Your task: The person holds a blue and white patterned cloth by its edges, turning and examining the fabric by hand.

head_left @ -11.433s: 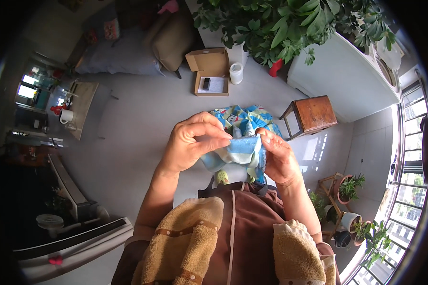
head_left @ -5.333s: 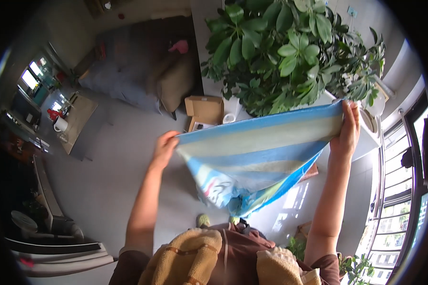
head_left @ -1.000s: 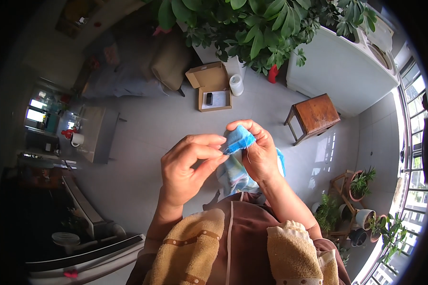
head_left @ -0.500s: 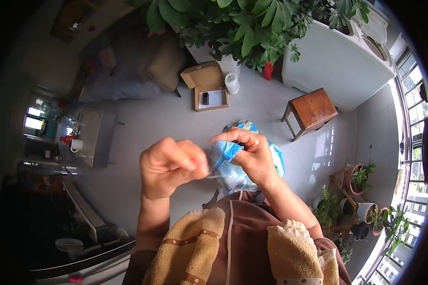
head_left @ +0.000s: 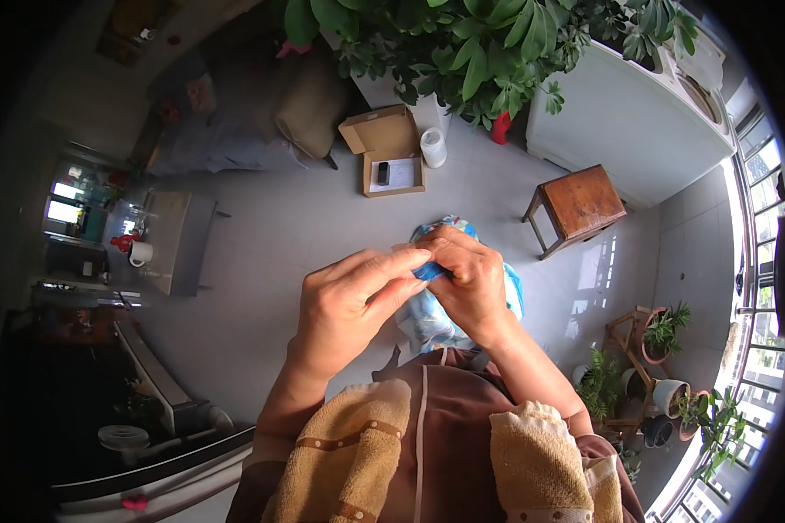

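Note:
A blue and white patterned fabric (head_left: 434,324) hangs below my hands, in front of my lap. My right hand (head_left: 473,283) is closed on a bunched blue edge of it, and the gathered part shows between the fingers. From the left, my left hand (head_left: 351,292) meets that edge, thumb and fingers closing on the blue bit at the tips. Both hands touch or nearly touch there. Whether anything thin, such as a thread or needle, sits between the left fingertips is too small to make out.
An open cardboard box (head_left: 394,179) with a dark device inside stands ahead on the floor, beside a white cylindrical container (head_left: 433,148). A wooden stool (head_left: 580,202) is at the right. Potted plants (head_left: 663,336) line the right side; a large leafy plant (head_left: 480,52) overhangs the far side.
My left hand has moved right, from a blurred closed shape apart from the fabric to the blue edge at my right hand. A thin white strand seen near it earlier no longer shows.

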A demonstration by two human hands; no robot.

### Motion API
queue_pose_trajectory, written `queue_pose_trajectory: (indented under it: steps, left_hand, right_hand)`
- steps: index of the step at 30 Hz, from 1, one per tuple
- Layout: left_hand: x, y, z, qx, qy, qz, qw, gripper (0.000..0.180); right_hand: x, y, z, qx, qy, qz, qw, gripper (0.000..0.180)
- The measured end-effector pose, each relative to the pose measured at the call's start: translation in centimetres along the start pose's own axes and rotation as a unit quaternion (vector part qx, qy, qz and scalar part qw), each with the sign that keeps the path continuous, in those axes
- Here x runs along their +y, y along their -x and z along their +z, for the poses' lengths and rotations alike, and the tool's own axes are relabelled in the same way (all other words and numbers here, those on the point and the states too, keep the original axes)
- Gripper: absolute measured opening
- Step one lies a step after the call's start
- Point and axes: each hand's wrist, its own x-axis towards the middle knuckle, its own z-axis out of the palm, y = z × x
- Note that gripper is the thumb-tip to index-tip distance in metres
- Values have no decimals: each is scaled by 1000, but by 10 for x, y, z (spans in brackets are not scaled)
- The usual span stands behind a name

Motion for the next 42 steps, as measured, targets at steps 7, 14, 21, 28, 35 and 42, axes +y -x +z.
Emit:
queue_pose_trajectory:
  steps: [7,14,21,28,35,42]
  left_hand:
    - [-5,-4,4,27,-27,55,998,21]
    - [-8,-8,3,-17,-19,34,999,14]
    - [-47,42,-45,24,532,-90,841,11]
    - [-206,408,-68,71,352,-576,734,14]
    - [-160,301,-28,67,-139,-365,918,23]
    - [-61,31,13,163,173,-133,962,17]
  right_hand:
    - [3,2,1,15,36,-7,999,19]
    - [-2,2,1,15,-15,92,996,32]
    - [0,-4,-1,20,-30,97,995,34]
    - [19,-16,-10,-52,-95,37,993,30]
    - [21,-60,-6,-212,15,48,976,16]
    - [-8,-100,15,-367,5,134,921,10]
